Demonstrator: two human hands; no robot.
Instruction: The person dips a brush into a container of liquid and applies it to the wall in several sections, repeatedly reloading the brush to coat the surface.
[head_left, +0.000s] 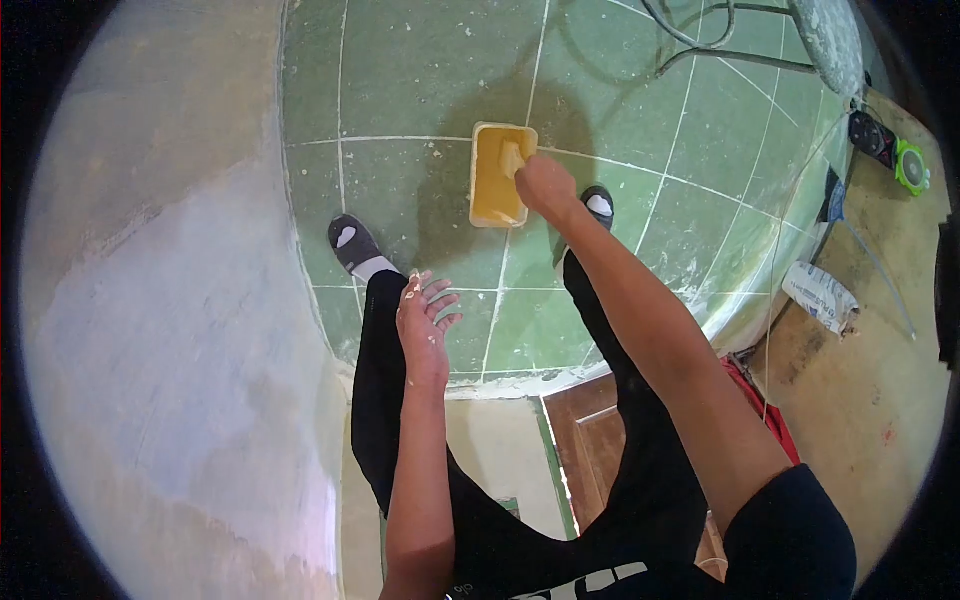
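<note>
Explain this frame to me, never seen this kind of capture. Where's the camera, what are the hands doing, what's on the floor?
There is no machine here. One camera sits on a person's head and looks down, so you see their own arms, dark trousers and two feet from above; the wide lens bends the edges.

The right hand reaches down into a yellow tray on the green tiled floor and is closed on a pale tool in it; what kind of tool is hard to tell. The left hand hangs open and holds nothing, with pale smears on the fingers.

On the left is a patchy grey wall. At top right stands a metal stool. On the right, on brown ground, lie a white bag and a black and green device.
</note>
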